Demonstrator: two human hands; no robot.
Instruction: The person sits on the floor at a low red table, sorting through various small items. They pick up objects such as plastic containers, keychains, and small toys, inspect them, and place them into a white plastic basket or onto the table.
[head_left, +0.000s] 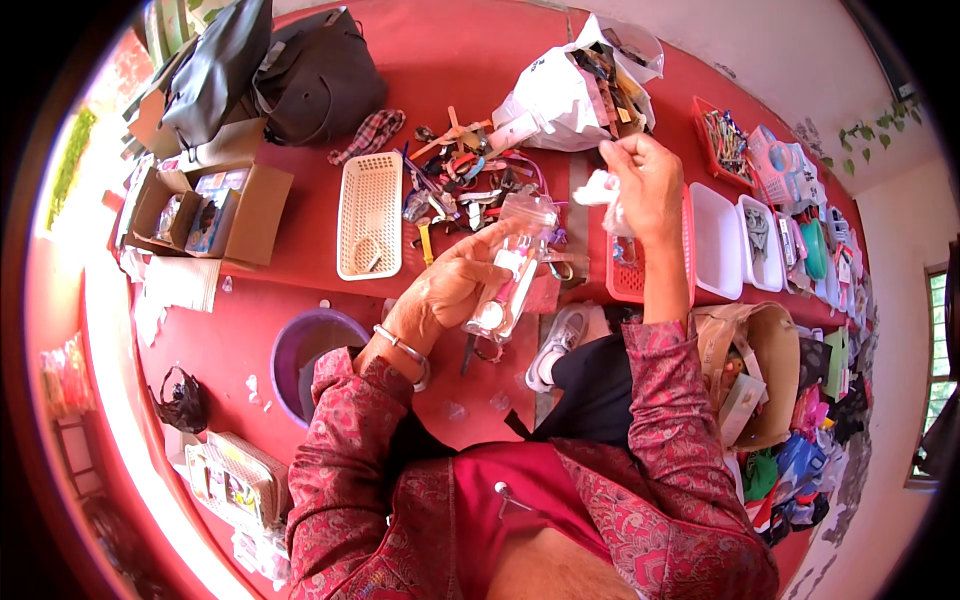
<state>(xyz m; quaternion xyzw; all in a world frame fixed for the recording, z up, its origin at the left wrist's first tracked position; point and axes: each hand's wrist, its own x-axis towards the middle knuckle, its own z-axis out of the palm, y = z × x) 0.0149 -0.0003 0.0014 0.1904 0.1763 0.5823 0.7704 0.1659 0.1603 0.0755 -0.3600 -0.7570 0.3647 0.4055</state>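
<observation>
Our left hand grasps a clear bag by its left side, thumb and fingers pressed together on the plastic. Inside we make out a slim, pale and pinkish piece and a round white one near the lower end; we cannot tell exactly what they are. The bag's long axis runs aslant: its upper end leans away from us and to the right, while its lower end points back toward our lap, over the near edge of the red ledge.

Our right hand pinches a white wad, partly see-through and crumpled, between thumb and fingertips. It is farther from us than the bag and to its right, so the bag lies leftward and nearer our body from there. The wad sticks out on the left of the fingers, toward the bag's upper end, with a gap between the two; the left hand is the nearer one to the bag, being on it.

Beyond the bag, toward the ledge's far edge, we see a heap of watches and straps. A white perforated basket lies left of the heap, and a pink basket sits by the near edge, partly behind our right forearm.
</observation>
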